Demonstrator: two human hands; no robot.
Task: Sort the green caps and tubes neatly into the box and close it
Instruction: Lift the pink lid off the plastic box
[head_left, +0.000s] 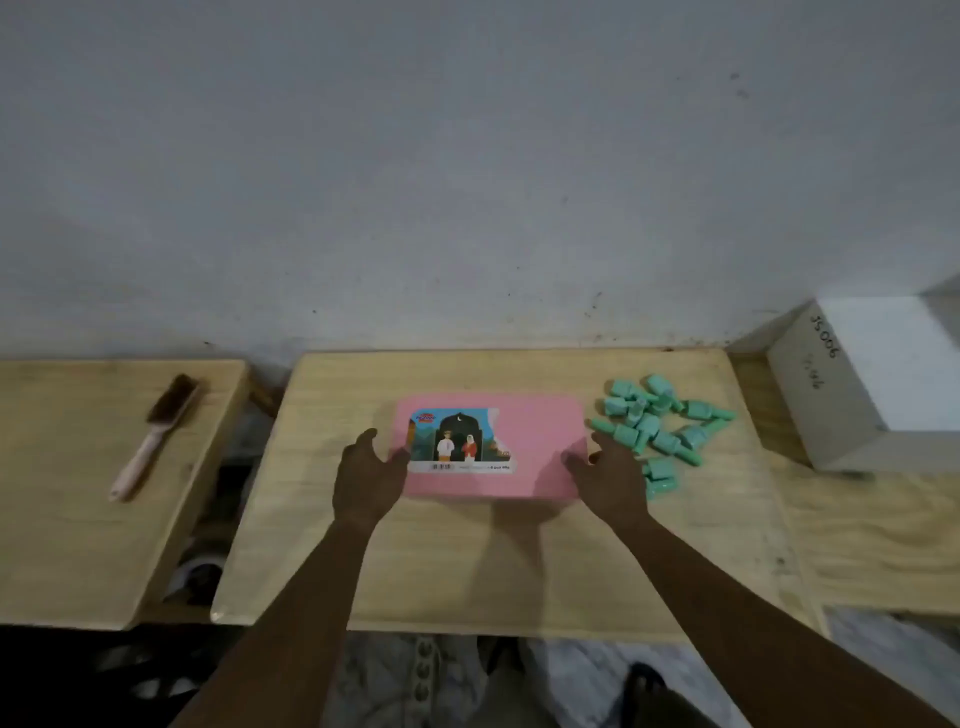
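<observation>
1. One pink box (530, 441) is seen lying flat near the middle of a wooden table (467, 571), its lid shut and a printed picture label (460, 439) stuck on the left part of the lid.
2. A loose heap of green caps and tubes (660, 426) is seen on the table just to the right of the box, outside it; some pieces are lying on their sides, and the nearest ones sit close to the box's right edge.
3. The left hand (366, 480) is placed at the box's left end, fingers spread and curled against that edge, thumb by the near-left corner.
4. The right hand (613, 480) is placed at the box's near-right corner, fingers spread over the lid's edge, with a few green pieces just beside the knuckles.
5. Whether the box is actually gripped or only touched by either hand cannot be told.
6. A brush (156, 434) with a pale handle and dark bristles is laid on a separate wooden board (78, 519) to the left, well apart from the box.
7. A white block (872, 384) with handwritten digits on its side is set at the right, beyond the green heap.
</observation>
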